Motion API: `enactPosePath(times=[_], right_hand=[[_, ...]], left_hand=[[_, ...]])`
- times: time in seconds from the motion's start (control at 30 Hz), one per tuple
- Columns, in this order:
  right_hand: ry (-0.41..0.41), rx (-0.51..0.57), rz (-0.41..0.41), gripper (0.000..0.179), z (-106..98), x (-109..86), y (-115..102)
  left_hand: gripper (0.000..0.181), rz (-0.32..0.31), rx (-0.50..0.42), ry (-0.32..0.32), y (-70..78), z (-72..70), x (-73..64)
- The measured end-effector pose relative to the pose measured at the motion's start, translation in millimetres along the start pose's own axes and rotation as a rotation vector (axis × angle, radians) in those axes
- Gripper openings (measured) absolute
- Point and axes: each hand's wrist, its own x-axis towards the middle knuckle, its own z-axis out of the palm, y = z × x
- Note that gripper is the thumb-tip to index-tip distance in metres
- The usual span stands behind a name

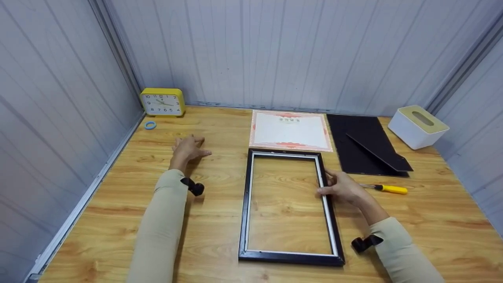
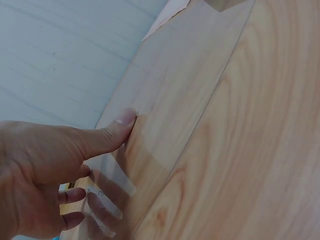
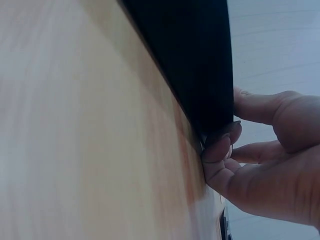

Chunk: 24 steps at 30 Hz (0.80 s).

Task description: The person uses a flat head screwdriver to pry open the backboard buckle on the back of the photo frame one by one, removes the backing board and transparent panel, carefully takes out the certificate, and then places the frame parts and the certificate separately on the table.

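Observation:
A black picture frame (image 1: 244,212) with a silver inner edge lies on the wooden table; wood shows through its opening. My right hand (image 1: 345,190) grips the frame's right side, thumb over the top and fingers curled at the outer edge. In the right wrist view the fingertips meet the dark frame side (image 3: 195,60) close to the tabletop. My left hand (image 1: 189,148) is low over the table left of the frame, fingers spread and thumb pointing right. Glossy reflections surround the left hand (image 2: 45,175) in its wrist view; whether a clear sheet lies there I cannot tell.
Behind the frame lies a certificate (image 1: 290,131) with a red border. To its right is a black backing board (image 1: 349,151) with a raised stand flap (image 1: 377,153). A yellow-handled screwdriver (image 1: 393,189), white tissue box (image 1: 414,127), yellow clock (image 1: 162,102) and blue ring (image 1: 150,125) stand around.

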Motion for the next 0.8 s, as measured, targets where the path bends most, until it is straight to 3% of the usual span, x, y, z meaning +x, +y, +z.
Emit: enactPosePath(times=[0.27, 0.47, 0.57, 0.73, 0.8], right_hand=[[-0.013, -0.009, -0.024, 0.091, 1.4, 2.2, 0.1], [-0.019, -0.014, -0.005, 0.091, 3.9, 2.9, 1.6], [-0.024, -0.008, -0.009, 0.091, 3.3, 4.9, 0.4], [0.001, -0.045, 0.018, 0.094, -2.4, 5.9, -2.6], [0.025, -0.085, 0.053, 0.096, -4.7, 5.4, -4.6]], left_hand=[[0.073, -0.008, -0.006, 0.005, -2.6, 0.8, 0.3], [0.076, -0.02, -0.022, -0.03, -8.0, -0.8, -0.7], [0.07, -0.033, -0.168, -0.012, -9.9, -5.6, -2.0], [0.042, -0.045, -0.418, 0.139, -7.9, -11.1, -8.4], [0.035, -0.039, -0.427, 0.176, -4.7, -10.5, -13.3]])
